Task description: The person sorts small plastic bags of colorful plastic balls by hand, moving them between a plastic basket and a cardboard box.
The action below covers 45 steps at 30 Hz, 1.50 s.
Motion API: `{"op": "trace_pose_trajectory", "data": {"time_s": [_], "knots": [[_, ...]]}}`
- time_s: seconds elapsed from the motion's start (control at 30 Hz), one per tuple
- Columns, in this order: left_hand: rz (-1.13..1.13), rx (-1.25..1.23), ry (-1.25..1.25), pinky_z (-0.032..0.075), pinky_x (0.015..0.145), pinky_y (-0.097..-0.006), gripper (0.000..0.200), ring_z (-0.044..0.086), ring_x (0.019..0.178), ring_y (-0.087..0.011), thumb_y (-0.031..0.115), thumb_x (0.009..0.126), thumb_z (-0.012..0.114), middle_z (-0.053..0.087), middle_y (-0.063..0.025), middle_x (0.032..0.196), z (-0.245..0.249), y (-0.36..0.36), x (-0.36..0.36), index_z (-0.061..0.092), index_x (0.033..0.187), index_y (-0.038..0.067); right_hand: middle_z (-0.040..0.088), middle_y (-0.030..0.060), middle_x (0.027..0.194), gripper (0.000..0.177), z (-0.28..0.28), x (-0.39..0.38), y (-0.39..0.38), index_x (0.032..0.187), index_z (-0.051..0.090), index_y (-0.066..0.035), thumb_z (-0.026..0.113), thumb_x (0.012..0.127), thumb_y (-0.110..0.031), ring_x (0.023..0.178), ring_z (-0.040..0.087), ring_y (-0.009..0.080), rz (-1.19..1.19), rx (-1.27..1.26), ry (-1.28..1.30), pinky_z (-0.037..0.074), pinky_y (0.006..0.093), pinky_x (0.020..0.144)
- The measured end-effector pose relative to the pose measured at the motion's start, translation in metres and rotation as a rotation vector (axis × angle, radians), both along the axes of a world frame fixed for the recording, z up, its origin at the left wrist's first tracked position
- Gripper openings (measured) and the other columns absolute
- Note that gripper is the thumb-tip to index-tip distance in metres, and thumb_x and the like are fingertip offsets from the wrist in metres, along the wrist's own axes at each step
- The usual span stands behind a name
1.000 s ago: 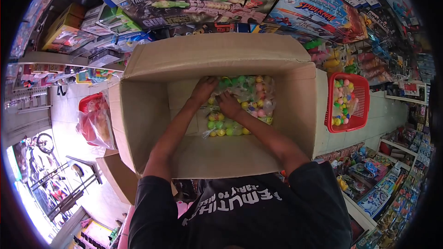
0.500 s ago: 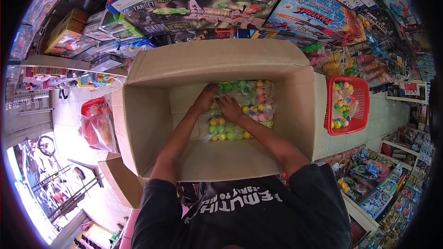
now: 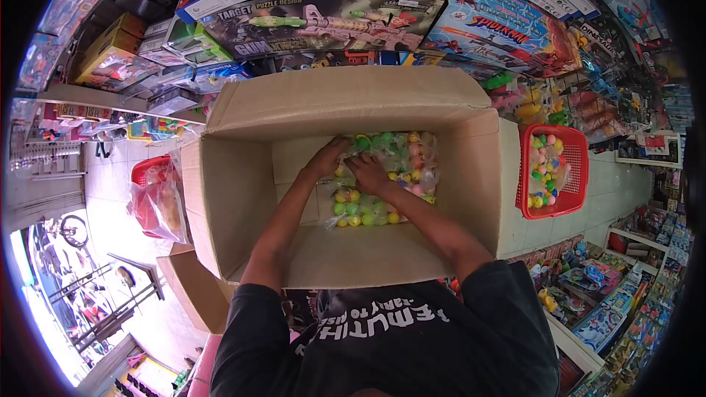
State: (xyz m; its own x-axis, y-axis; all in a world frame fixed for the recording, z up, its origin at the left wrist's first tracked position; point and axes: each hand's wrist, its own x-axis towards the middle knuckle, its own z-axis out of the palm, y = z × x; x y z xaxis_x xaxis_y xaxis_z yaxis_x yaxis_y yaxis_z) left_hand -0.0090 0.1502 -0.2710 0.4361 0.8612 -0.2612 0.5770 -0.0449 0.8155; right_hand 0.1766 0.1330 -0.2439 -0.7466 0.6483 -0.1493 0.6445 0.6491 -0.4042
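Observation:
Clear plastic bags of small colourful balls (image 3: 368, 213) lie together on the right part of the floor of an open cardboard box (image 3: 316, 272) in front of me. My left hand (image 3: 326, 159) reaches in at the bags' upper left edge, its fingers closed on plastic and partly hidden. Beside it, my right hand (image 3: 370, 175) rests over the middle of the bags with bent fingers gathered on the plastic. Green, yellow, pink and orange balls show around both hands. The fingertips are too small to make out clearly.
A red basket (image 3: 543, 212) of bagged balls stands right of the box. Another red basket (image 3: 140, 170) with clear plastic over it is at the left. Large toy boxes (image 3: 331, 26) are stacked behind, and an open carton (image 3: 193, 290) sits at the lower left.
My right hand's fingers have drawn closer together on the plastic. My left hand stays nearly in place at the bags' edge. The whole view has shifted slightly.

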Motion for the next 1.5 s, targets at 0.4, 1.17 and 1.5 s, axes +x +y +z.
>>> {"op": "trace_pose_trajectory", "data": {"time_s": [0.4,1.17,1.5], "knots": [[-0.112,0.134,0.234,0.036,0.100,-0.0375,0.074,0.040,0.122,-0.0320,-0.008,0.067,0.059,0.037,-0.0160,0.135,0.082,-0.002,-0.020,0.032,0.134,0.010,0.052,0.0137,0.120,0.066,0.053,0.008,0.054,0.133,0.034,-0.011,0.064,0.074,-0.018,0.111,0.050,0.0323,0.143,-0.467,-0.167,0.042,0.0392,0.092],[0.181,-0.348,-0.819,0.048,0.075,-0.0281,0.026,0.058,0.088,-0.0187,0.021,0.084,0.059,0.058,-0.0112,0.101,0.228,-0.306,-0.014,0.060,0.094,-0.003,0.059,0.0044,0.094,0.026,0.226,0.095,-0.215,0.107,0.055,-0.002,0.054,0.089,-0.021,0.086,0.055,0.0111,-0.226,-1.191,0.712,0.045,0.0260,0.077],[0.051,-0.521,-0.034,0.047,0.059,-0.0283,0.030,0.058,0.063,-0.0146,0.031,0.081,0.056,0.063,-0.0058,0.072,-0.057,-0.333,-0.024,0.066,0.086,0.002,0.062,0.0042,0.088,0.022,-0.113,0.121,-0.304,0.101,0.059,-0.009,0.055,0.084,-0.023,0.078,0.059,0.0128,-1.089,-0.913,0.595,0.049,0.0293,0.066]]}}
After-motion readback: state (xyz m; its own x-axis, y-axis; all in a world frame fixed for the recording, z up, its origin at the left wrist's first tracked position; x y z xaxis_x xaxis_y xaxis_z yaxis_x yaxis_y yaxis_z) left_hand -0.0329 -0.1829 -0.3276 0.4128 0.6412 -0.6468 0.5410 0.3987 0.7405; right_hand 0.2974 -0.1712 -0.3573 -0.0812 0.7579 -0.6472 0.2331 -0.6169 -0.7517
